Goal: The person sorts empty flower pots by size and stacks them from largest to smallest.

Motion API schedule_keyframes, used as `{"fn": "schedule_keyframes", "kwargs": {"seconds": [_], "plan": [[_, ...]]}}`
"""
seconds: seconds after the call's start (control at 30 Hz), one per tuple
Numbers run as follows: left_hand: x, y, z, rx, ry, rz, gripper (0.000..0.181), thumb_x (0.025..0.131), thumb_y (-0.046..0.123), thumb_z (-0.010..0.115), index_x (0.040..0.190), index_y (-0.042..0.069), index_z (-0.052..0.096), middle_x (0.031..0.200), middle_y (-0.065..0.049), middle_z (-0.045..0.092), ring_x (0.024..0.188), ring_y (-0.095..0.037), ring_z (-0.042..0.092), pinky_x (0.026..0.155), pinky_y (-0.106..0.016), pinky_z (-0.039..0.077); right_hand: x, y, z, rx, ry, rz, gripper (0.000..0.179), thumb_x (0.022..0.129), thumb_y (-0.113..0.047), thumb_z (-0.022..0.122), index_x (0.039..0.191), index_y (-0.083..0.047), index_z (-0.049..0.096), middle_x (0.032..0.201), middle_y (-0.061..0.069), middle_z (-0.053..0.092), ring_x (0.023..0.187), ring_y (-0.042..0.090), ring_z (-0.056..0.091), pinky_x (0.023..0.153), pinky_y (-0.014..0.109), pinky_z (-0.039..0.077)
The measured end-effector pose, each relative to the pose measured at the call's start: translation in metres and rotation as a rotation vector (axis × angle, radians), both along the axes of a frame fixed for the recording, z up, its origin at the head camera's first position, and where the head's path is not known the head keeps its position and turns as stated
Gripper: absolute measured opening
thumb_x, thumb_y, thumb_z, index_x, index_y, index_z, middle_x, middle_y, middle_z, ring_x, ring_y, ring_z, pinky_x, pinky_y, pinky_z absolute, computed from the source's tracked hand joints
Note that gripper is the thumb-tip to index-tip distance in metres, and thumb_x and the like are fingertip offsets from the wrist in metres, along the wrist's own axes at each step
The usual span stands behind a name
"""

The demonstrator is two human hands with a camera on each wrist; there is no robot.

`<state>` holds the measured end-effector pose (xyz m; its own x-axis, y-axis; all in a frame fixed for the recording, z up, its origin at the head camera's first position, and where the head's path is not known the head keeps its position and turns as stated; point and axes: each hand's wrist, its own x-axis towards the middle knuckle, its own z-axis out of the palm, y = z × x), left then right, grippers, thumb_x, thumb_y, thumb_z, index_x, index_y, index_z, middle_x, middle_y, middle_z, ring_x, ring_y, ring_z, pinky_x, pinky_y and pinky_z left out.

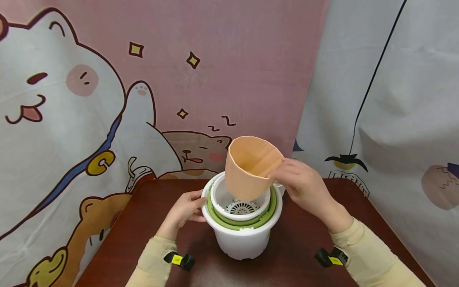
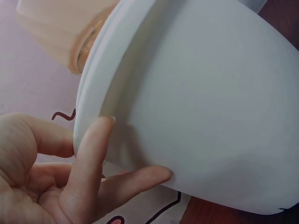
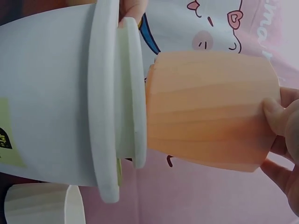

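In the head view, my right hand point(image 1: 306, 189) pinches the rim of a peach plant pot point(image 1: 247, 181), which tilts over a nested stack of pots. Outermost is a large white plant pot point(image 1: 242, 241) standing on the table. A green pot point(image 1: 236, 227) sits inside it, and within that a smaller white pot point(image 1: 219, 193) with a slotted bottom. My left hand point(image 1: 184, 209) grips the large pot's rim at its left side. Fingers point(image 2: 91, 154) touch the rim and outer wall in the left wrist view. The peach pot's base meets the inner pot's rim in the right wrist view; contact is unclear.
A dark red-brown table point(image 1: 143, 239) bears the pots. Behind the stack stands another small white pot point(image 3: 37, 205), mostly hidden in the head view. A printed cat curtain point(image 1: 229, 79) hangs along the back, and a pale one point(image 1: 394, 99) on the right.
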<state>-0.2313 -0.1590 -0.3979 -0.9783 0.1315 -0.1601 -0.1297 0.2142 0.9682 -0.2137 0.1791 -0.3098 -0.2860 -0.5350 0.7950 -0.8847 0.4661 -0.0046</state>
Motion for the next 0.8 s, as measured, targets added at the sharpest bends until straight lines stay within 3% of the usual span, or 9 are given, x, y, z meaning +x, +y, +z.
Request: {"fn": "schedule_keyframes", "kwargs": {"seconds": [0.23,0.53,0.8], "plan": [[0.0,0.0,0.0,0.0,-0.003,0.008,0.046,0.1,0.011,0.057,0.143,-0.003,0.048,0.101,-0.016,0.065,0.068,-0.022,0.068,0.056,-0.036,0.061,-0.001,-0.004,-0.005,0.028,0.009,0.024,0.036,0.078,0.014,0.071,0.099,-0.015,0.076,0.096,0.0,0.072,0.097,0.026,0.067,0.102,0.036,0.047],[0.0,0.0,0.0,-0.006,-0.003,0.002,0.049,0.1,0.013,0.057,0.144,-0.004,0.046,0.102,-0.016,0.065,0.068,-0.023,0.068,0.057,-0.037,0.062,-0.001,-0.011,-0.014,0.079,-0.01,0.027,0.036,0.074,0.012,0.077,0.098,-0.015,0.077,0.095,-0.002,0.072,0.094,0.018,0.066,0.099,0.048,0.05],[-0.001,0.0,0.0,-0.011,-0.003,0.004,0.049,0.1,0.014,0.057,0.145,-0.003,0.046,0.102,-0.016,0.065,0.068,-0.022,0.068,0.056,-0.037,0.062,-0.004,-0.014,-0.027,0.101,-0.011,0.047,0.034,0.076,0.013,0.075,0.096,-0.014,0.076,0.094,-0.004,0.07,0.092,0.015,0.064,0.094,0.04,0.054]]}}
